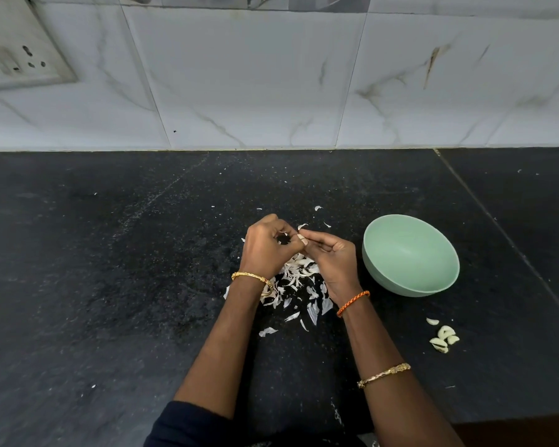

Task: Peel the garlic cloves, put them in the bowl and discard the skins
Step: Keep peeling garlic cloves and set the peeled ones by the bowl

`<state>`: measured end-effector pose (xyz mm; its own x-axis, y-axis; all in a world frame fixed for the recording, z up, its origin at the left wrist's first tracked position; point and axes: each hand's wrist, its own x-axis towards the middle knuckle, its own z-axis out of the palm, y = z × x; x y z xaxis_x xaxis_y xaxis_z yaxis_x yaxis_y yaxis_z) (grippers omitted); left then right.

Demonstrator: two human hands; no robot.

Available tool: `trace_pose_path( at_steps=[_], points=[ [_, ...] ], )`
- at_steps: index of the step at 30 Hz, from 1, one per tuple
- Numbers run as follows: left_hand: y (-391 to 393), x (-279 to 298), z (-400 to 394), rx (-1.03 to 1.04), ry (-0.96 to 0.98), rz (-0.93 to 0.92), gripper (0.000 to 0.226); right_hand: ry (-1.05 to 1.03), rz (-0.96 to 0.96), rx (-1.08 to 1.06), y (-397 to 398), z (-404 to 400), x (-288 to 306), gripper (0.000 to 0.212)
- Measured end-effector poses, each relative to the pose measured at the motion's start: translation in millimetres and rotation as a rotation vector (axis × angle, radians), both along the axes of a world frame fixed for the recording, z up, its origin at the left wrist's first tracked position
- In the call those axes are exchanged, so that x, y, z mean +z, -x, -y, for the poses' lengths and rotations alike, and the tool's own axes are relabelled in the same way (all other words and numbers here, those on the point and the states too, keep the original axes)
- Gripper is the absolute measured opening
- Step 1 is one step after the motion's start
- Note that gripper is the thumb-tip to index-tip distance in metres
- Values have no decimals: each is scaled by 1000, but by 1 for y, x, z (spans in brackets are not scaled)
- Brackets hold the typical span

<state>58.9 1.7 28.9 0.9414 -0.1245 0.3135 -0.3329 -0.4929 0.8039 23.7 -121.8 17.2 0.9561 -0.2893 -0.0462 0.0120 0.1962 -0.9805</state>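
I see a white marble-patterned tile wall (271,75) behind a dark stone tabletop (110,269), with a grey socket plate (17,50) on the wall at upper left. On the tabletop to the right sits a pale green bowl (410,256), tilted a little toward me, and nothing shows inside it. My two hands meet just left of the bowl, above a heap of papery white garlic skins (299,282) that spreads toward me between the wrists. The left hand (267,246) has its fingers curled inward, the right hand (331,253) points its fingers left, and together they pinch a garlic clove (300,237) at their tips; I cannot tell how much skin is on it. A gold bangle (252,279) rings the left wrist, an orange thread band (352,303) the right wrist, and a second gold bracelet (383,375) sits further up the right forearm. Near the right forearm, below the bowl and apart from it, a small cluster of peeled cloves (444,338) lies on the tabletop. Loose skin flecks (318,208) dot the surface beyond the hands.
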Motion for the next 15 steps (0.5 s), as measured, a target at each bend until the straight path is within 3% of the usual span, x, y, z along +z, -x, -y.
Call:
trace_pose_path(
  at_steps=[8,15],
  points=[
    [0,2,0,99,67,-257,16,246,62,42,-2,0,-5,18],
    [0,10,7,137,313,-506,20,190,122,2,-1,-11,-8,30]
  ],
)
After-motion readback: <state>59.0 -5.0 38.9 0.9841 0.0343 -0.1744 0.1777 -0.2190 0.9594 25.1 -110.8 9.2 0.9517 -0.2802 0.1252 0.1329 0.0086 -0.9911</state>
